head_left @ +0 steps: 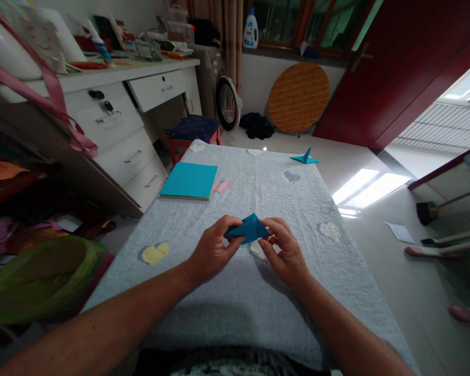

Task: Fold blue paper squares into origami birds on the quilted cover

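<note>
A folded piece of blue origami paper (251, 228) is held up over the middle of the table, its top coming to a point. My left hand (215, 243) pinches its left end between thumb and fingers. At its right corner my right hand (284, 248) is closed, thumb and fingers drawn together on the paper. Farther off to the left lies a stack of square blue paper (190, 179). A finished-looking blue folded paper figure (306, 157) with an upright point stands near the far right corner of the table.
A pale quilted cloth with heart shapes covers the table (254, 177). Beyond it is a stool (196, 129) with a dark cushion. White drawers (113, 130) stand to the left, a green-lined bin (43, 277) at lower left. A round wooden board (298, 97) leans at the back wall.
</note>
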{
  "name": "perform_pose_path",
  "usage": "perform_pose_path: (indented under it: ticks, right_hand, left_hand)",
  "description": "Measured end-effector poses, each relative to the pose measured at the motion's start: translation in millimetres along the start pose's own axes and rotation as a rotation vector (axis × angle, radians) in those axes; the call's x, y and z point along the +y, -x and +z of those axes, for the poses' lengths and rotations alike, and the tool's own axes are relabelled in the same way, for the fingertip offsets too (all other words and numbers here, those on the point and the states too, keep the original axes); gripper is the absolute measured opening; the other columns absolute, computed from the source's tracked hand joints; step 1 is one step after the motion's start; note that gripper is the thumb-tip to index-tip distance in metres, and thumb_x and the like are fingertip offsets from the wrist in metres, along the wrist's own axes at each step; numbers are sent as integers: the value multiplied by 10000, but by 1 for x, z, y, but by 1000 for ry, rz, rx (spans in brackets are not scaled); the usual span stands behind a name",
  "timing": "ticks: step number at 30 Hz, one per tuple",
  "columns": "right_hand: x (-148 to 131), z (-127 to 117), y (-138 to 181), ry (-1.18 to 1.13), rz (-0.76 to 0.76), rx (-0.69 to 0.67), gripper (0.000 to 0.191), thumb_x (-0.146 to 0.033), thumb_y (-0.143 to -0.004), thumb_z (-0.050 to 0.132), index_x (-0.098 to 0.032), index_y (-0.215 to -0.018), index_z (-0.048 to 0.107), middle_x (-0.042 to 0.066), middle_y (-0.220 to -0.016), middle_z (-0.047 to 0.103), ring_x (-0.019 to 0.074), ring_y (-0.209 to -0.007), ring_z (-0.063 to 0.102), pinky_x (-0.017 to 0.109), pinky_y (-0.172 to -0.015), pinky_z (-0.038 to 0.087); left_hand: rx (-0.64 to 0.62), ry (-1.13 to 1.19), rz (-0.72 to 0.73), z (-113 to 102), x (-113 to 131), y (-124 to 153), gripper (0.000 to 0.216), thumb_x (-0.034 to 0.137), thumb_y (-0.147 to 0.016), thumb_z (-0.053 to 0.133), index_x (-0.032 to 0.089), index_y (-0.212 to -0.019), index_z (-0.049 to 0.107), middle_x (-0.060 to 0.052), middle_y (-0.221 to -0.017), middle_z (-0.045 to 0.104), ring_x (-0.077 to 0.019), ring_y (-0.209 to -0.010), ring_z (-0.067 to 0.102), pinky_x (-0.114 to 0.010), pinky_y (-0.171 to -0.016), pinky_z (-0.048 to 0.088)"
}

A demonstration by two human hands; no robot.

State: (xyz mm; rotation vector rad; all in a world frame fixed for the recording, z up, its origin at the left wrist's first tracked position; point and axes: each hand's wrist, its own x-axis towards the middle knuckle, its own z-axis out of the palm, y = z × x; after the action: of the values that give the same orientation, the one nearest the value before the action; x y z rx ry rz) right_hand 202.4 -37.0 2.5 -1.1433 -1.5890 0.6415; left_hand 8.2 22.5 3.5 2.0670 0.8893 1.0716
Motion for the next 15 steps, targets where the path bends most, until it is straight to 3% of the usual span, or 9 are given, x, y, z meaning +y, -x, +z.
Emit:
perform_pose_path:
  ticks: [4,9,15]
  right_hand:
    - [-2,-1,-1,-1,-18,-22,349,-159,-931,533,-317,-1241,566,56,-1152,539,136,-842,592,254,-645,528]
    - [-3,-1,0,-15,-17,-44,328,-155,-934,529,-313,-1217,573,50,-1158,529,131,-851,586,257,-674,524]
    - [-1,-1,0,-86,30,-64,212,-186,-936,533,-279,-1119,589,55,-1148,518,138,-861,582,256,-662,525]
  left_hand:
    - [35,-4,47,1,0,1,388,144,-844,625,253,-1195,499,-30,-1071,619,-172,-973,629,-302,-855,517]
    - [7,-5,80,1,-2,1,365,127,-871,624,266,-1183,498,-19,-1057,600,-156,-954,622,-297,-851,517]
    - [51,15,147,1,-4,0,399,145,-890,613,279,-1238,471,-59,-1177,556,-198,-1121,576,-364,-952,500]
